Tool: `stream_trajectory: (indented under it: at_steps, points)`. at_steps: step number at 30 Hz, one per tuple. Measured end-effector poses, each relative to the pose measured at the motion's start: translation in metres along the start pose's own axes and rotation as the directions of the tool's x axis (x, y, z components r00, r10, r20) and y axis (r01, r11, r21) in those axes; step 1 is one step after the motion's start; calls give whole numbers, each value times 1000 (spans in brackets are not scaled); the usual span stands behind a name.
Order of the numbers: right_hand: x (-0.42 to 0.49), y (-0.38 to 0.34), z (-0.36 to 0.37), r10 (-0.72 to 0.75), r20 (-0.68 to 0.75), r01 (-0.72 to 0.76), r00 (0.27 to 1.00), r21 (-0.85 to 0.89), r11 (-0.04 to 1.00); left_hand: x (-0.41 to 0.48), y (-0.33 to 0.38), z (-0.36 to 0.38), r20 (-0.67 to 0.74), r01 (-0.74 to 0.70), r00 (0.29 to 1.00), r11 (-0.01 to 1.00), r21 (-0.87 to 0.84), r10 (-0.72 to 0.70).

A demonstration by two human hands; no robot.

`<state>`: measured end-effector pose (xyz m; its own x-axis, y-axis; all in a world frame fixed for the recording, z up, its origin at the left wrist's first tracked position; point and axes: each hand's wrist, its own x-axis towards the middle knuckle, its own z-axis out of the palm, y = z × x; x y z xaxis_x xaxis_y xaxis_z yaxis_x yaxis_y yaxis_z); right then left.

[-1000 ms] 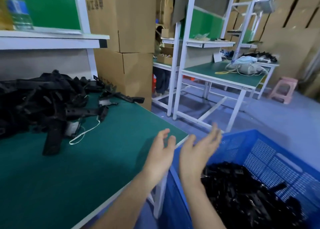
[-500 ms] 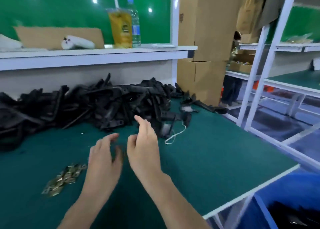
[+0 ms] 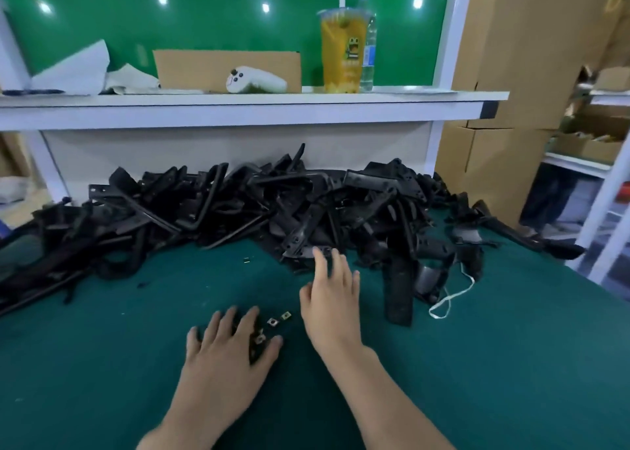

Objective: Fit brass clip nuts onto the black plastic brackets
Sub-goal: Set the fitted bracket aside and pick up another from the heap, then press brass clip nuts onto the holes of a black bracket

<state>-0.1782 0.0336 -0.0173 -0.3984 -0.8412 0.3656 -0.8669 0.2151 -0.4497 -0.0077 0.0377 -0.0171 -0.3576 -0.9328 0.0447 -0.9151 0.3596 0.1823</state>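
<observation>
Head view: brass clip nuts (image 3: 272, 322) lie loose on the green mat (image 3: 477, 364), partly under the left hand (image 3: 225, 357), which is spread flat and gripping nothing. The right hand (image 3: 332, 310), fingers extended and empty, is at the near edge of the heaped black plastic brackets (image 3: 238, 207). Advisable: pinch a single nut and draw one bracket clear of the tangle; white shelf (image 3: 238, 108) with drink cup (image 3: 343, 51) behind, cartons (image 3: 531, 57) at right.

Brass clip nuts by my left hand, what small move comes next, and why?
Probably pinch one clip nut with the left hand, which lies open over them; the right hand, also open, is at the bracket pile. Neither holds anything.
</observation>
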Motion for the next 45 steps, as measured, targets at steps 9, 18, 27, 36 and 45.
stream_trajectory:
  at_steps: [9, 18, 27, 36, 45]
  points:
    - [36, 16, 12, -16, -2, 16, 1000, -147, 989, 23, 0, 8, -202, -252, 953, 962, -104, 228]
    - [34, 13, 7, -49, -111, 34, 993, -134, 990, 23, 0, 6, -163, -291, 948, 952, -97, 273]
    - [27, -11, -25, 144, -407, 138, 902, 588, 797, 18, 4, 1, -227, -341, 919, 939, -50, 322]
    - [21, -23, -83, 115, -512, 299, 852, 654, 695, 17, 2, 1, -199, -359, 919, 931, -71, 339]
    - [9, -6, -73, -133, -90, 137, 987, 44, 990, 14, 2, 3, -299, -389, 894, 909, -152, 333]
